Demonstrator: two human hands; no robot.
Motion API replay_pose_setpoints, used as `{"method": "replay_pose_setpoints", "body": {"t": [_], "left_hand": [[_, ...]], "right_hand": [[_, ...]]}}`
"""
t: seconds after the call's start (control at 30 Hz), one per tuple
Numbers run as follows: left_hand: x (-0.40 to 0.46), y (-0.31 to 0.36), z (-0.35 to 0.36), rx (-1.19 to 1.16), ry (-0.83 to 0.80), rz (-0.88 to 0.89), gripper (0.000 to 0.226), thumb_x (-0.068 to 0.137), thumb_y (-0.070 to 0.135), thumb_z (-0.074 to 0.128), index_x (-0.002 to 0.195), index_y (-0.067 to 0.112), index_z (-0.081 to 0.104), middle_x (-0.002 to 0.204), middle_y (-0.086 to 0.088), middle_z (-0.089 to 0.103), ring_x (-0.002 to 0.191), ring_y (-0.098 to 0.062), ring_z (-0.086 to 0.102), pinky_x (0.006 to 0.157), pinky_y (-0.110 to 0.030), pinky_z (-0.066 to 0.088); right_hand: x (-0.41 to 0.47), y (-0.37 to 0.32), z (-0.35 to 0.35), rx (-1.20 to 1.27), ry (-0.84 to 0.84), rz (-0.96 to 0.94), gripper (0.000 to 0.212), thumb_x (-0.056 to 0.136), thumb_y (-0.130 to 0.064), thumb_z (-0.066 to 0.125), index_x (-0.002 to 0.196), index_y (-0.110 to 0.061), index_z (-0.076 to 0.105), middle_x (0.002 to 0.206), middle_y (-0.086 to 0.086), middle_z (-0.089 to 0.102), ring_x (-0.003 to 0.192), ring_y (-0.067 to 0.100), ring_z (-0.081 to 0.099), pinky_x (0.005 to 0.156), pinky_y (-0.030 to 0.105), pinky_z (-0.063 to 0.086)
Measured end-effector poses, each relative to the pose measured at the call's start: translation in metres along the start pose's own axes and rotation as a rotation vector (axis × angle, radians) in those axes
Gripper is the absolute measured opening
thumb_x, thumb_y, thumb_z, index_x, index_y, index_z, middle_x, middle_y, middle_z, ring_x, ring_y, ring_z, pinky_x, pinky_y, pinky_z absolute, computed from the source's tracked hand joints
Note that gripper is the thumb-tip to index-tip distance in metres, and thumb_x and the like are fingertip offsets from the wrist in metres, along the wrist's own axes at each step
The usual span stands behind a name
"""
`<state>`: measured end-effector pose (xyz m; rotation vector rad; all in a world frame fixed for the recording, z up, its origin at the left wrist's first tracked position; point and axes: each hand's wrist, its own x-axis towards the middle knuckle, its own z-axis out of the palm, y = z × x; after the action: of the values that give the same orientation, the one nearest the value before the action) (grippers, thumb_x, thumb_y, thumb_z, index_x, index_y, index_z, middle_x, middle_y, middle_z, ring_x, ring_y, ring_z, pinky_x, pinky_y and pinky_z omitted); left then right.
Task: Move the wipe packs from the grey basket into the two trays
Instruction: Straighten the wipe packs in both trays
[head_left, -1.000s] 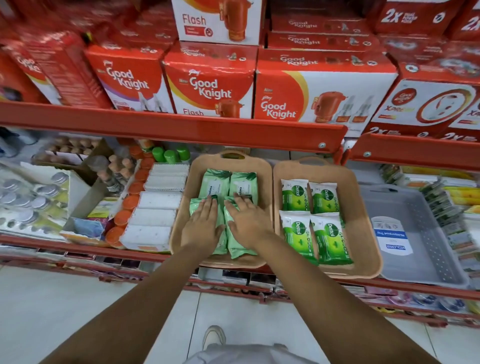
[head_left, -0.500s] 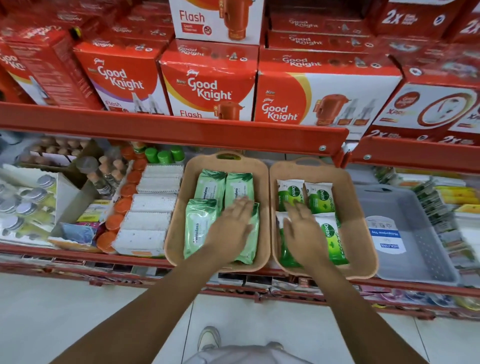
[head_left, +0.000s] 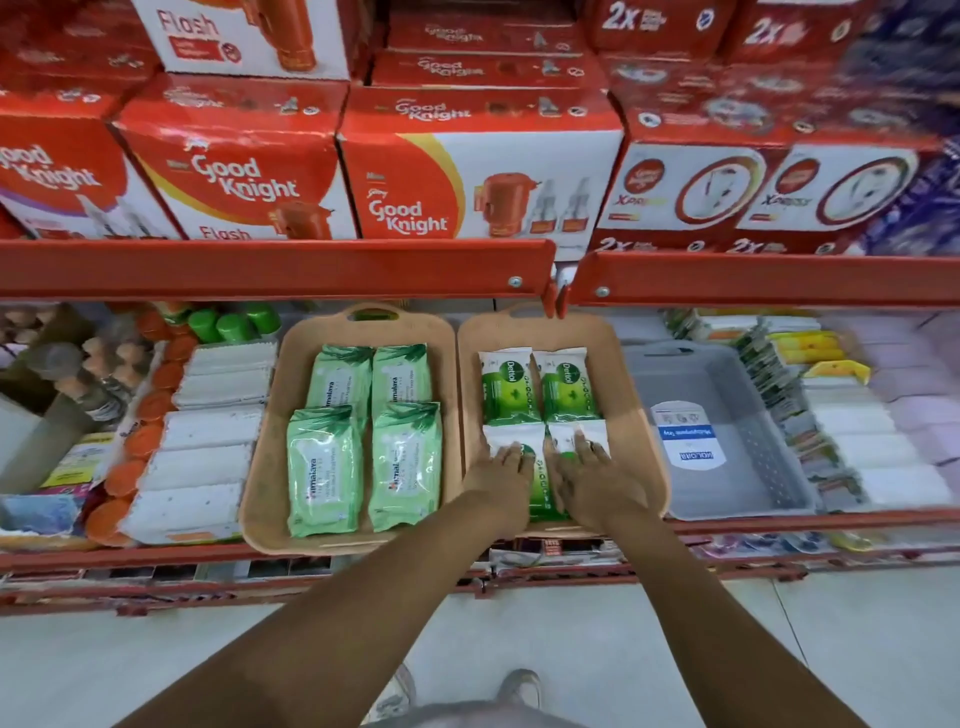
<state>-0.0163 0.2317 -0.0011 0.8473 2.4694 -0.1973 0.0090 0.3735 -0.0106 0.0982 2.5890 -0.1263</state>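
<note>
Two tan trays stand side by side on the lower shelf. The left tray (head_left: 265, 478) holds several pale green Himalaya wipe packs (head_left: 324, 470). The right tray (head_left: 636, 415) holds several white-and-green Dettol wipe packs (head_left: 511, 387). My left hand (head_left: 501, 475) and my right hand (head_left: 592, 475) lie flat, fingers spread, on the two front Dettol packs, covering most of them. Neither hand grips a pack. The grey basket (head_left: 748, 467) sits right of the trays, with only a label showing on its floor.
A red shelf rail (head_left: 270, 270) runs above the trays, with red Good Knight boxes (head_left: 244, 182) stacked over it. White packs (head_left: 202, 452) and orange caps (head_left: 143, 441) fill the shelf to the left; small packets (head_left: 779, 395) crowd the right. My shoes (head_left: 514, 686) stand on a light tiled floor.
Both hands have moved right, from the Himalaya packs in the left tray onto the front Dettol packs in the right tray. The view has shifted right too.
</note>
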Motion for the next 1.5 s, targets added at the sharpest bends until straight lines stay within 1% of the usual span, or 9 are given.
{"method": "replay_pose_setpoints", "body": {"t": [0.07, 0.17, 0.27, 0.37, 0.53, 0.8, 1.07, 1.37, 1.5], "left_hand": [[-0.009, -0.003, -0.002, -0.03, 0.064, 0.037, 0.072, 0.089, 0.012, 0.044, 0.147, 0.008, 0.003, 0.158, -0.012, 0.0, 0.144, -0.023, 0.005, 0.116, -0.039, 0.008], [-0.032, -0.016, 0.0, -0.255, 0.302, 0.065, 0.062, 0.088, 0.01, 0.045, 0.145, 0.01, 0.02, 0.157, -0.011, 0.015, 0.143, -0.025, 0.013, 0.113, -0.038, 0.02], [-0.061, -0.044, 0.011, -0.427, 0.578, 0.006, 0.056, 0.088, 0.012, 0.043, 0.142, 0.014, 0.03, 0.154, -0.009, 0.026, 0.139, -0.027, 0.026, 0.107, -0.039, 0.035], [-0.085, -0.084, 0.031, -0.466, 0.724, -0.205, 0.051, 0.093, 0.022, 0.041, 0.142, 0.014, 0.032, 0.152, -0.012, 0.028, 0.138, -0.029, 0.029, 0.104, -0.042, 0.039], [-0.092, -0.137, 0.061, -0.375, 0.555, -0.441, 0.06, 0.098, 0.035, 0.03, 0.148, 0.012, 0.006, 0.157, -0.014, 0.004, 0.144, -0.028, -0.002, 0.117, -0.035, 0.006], [-0.087, -0.152, 0.072, -0.438, 0.426, -0.52, 0.064, 0.097, 0.046, 0.028, 0.146, 0.028, -0.009, 0.157, -0.005, -0.012, 0.143, -0.027, -0.012, 0.116, -0.036, 0.005], [-0.093, -0.157, 0.062, -0.566, 0.461, -0.478, 0.064, 0.096, 0.035, 0.042, 0.148, 0.031, 0.005, 0.159, -0.003, -0.005, 0.144, -0.025, -0.009, 0.107, -0.035, 0.031], [-0.102, -0.174, 0.033, -0.537, 0.331, -0.434, 0.064, 0.085, 0.037, 0.06, 0.141, 0.03, 0.032, 0.156, -0.009, 0.018, 0.137, -0.033, 0.026, 0.103, -0.043, 0.039], [-0.103, -0.168, 0.042, -0.497, 0.232, -0.406, 0.061, 0.091, 0.039, 0.051, 0.144, 0.027, 0.025, 0.157, -0.008, 0.012, 0.141, -0.031, 0.017, 0.107, -0.044, 0.034]], "right_hand": [[-0.007, -0.004, -0.006, 0.062, 0.074, -0.004, 0.05, 0.1, -0.029, 0.025, 0.149, -0.034, 0.016, 0.161, 0.01, 0.011, 0.146, 0.03, 0.018, 0.107, 0.047, 0.04], [-0.014, -0.016, -0.013, 0.235, 0.353, -0.025, 0.042, 0.097, -0.025, 0.035, 0.138, -0.023, 0.044, 0.147, 0.012, 0.042, 0.131, 0.031, 0.044, 0.092, 0.041, 0.05], [-0.019, -0.046, -0.015, 0.386, 0.522, -0.098, 0.041, 0.095, -0.027, 0.041, 0.135, -0.019, 0.049, 0.138, 0.008, 0.052, 0.122, 0.029, 0.051, 0.095, 0.042, 0.049], [-0.026, -0.097, -0.012, 0.446, 0.549, -0.203, 0.045, 0.093, -0.033, 0.042, 0.138, -0.025, 0.043, 0.144, 0.002, 0.048, 0.123, 0.023, 0.051, 0.102, 0.044, 0.045], [-0.019, -0.169, -0.002, 0.319, 0.363, -0.245, 0.06, 0.094, -0.04, 0.042, 0.149, -0.028, 0.021, 0.16, 0.007, 0.015, 0.146, 0.026, 0.017, 0.117, 0.045, 0.019], [0.005, -0.207, 0.016, 0.231, 0.299, -0.104, 0.068, 0.095, -0.044, 0.036, 0.152, -0.028, 0.002, 0.161, 0.013, -0.01, 0.146, 0.042, -0.01, 0.118, 0.047, 0.014], [0.007, -0.213, 0.012, 0.272, 0.264, -0.06, 0.07, 0.092, -0.04, 0.045, 0.15, -0.033, 0.008, 0.162, 0.007, -0.003, 0.144, 0.045, 0.011, 0.11, 0.046, 0.033], [0.004, -0.201, -0.013, 0.304, 0.219, -0.08, 0.07, 0.084, -0.039, 0.054, 0.147, -0.03, 0.026, 0.16, 0.011, 0.017, 0.143, 0.038, 0.022, 0.108, 0.043, 0.038], [0.0, -0.198, -0.004, 0.296, 0.124, -0.093, 0.065, 0.087, -0.043, 0.048, 0.147, -0.028, 0.027, 0.159, 0.011, 0.021, 0.145, 0.034, 0.02, 0.111, 0.045, 0.034]]}}
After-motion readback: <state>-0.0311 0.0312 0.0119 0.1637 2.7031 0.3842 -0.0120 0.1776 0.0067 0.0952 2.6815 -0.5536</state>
